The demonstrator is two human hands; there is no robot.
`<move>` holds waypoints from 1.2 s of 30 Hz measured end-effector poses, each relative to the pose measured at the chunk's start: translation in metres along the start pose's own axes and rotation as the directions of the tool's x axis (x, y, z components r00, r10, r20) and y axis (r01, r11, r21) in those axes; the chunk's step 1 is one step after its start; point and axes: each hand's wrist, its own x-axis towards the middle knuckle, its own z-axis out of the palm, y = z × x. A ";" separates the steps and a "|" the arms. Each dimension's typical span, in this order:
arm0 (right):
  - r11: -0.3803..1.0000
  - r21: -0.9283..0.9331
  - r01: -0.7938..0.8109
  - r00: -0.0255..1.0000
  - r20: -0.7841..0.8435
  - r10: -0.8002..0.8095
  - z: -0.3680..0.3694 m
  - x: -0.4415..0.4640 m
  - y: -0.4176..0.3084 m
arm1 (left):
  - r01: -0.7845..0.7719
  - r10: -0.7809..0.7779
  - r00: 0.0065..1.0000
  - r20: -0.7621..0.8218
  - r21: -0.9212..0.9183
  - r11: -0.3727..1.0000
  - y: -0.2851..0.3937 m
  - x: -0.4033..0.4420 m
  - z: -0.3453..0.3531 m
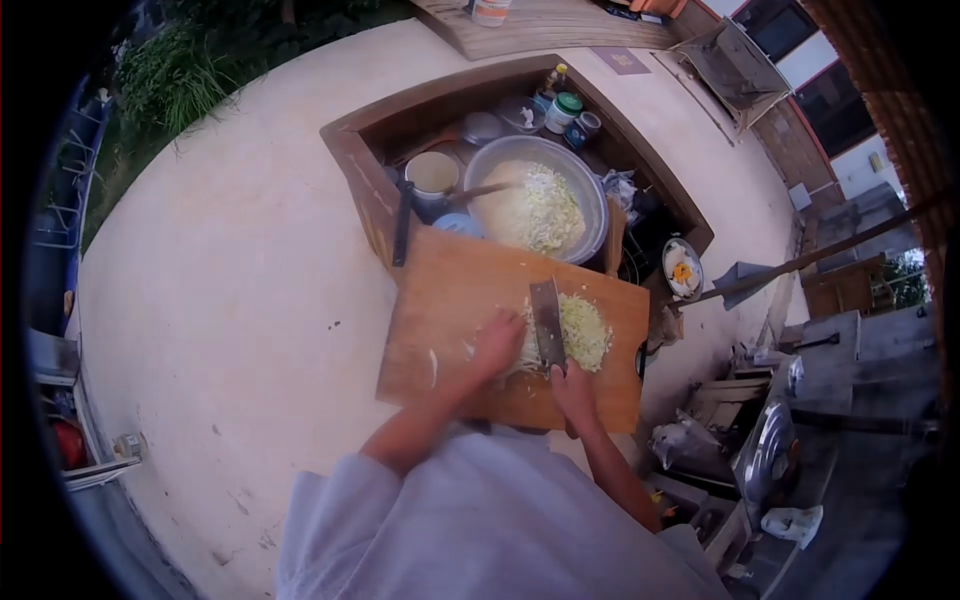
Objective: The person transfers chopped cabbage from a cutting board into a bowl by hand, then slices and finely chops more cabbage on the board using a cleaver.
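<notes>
My right hand (pixel 573 392) is closed around the handle of a cleaver (pixel 547 322), whose broad blade stands over the cutting board. My left hand (pixel 499 344), fingers curled, presses on pale shredded cabbage just left of the blade; its fingertips are partly hidden. To the right of the blade lies a heap of finely chopped cabbage (pixel 585 333). Both hands work over a large wooden cutting board (pixel 440 285), with a few loose shreds at its left side.
Beyond the board, a large basin (pixel 598 200) holds chopped cabbage and a pale mixture, with a wooden handle (pixel 485 191) sticking out. Nearby are a lidded pot (pixel 432 173), a green-lidded jar (pixel 565 108) and a dark knife-like tool (pixel 403 224). A small bowl (pixel 698 285) stands at right.
</notes>
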 end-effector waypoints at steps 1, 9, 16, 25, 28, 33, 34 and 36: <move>0.997 -0.004 -0.083 0.994 0.065 0.083 -0.010 -0.002 -0.012 | 0.047 -0.052 0.994 0.099 0.053 0.997 -0.005 0.004 0.006; 0.994 -0.036 -0.102 0.990 0.099 0.105 -0.027 -0.014 -0.032 | -0.069 0.074 0.997 -0.035 0.130 0.989 0.014 0.000 -0.004; 0.990 -0.127 -0.057 0.977 0.196 0.082 -0.029 -0.015 -0.042 | -0.065 0.066 0.998 -0.004 0.129 0.990 0.021 0.005 -0.003; 0.978 -0.194 0.078 0.993 0.106 -0.058 0.034 0.011 -0.006 | -0.065 0.065 0.998 0.003 0.094 0.993 0.019 0.012 0.001; 0.999 -0.042 0.021 0.999 0.042 -0.019 0.026 0.008 -0.004 | -0.063 0.063 0.998 -0.001 0.079 0.995 0.022 0.012 -0.002; 1.000 0.017 -0.024 0.998 0.063 0.022 -0.012 -0.001 -0.026 | -0.043 0.048 0.998 -0.044 0.120 0.992 0.018 0.007 0.004; 1.000 -0.014 -0.026 0.997 0.070 0.027 -0.020 -0.003 -0.031 | -0.031 0.038 0.998 -0.046 0.135 0.990 0.017 0.008 0.006; 0.999 -0.043 -0.016 0.990 0.139 0.021 -0.033 -0.006 -0.038 | -0.030 0.040 0.997 -0.062 0.147 0.989 0.020 0.008 0.007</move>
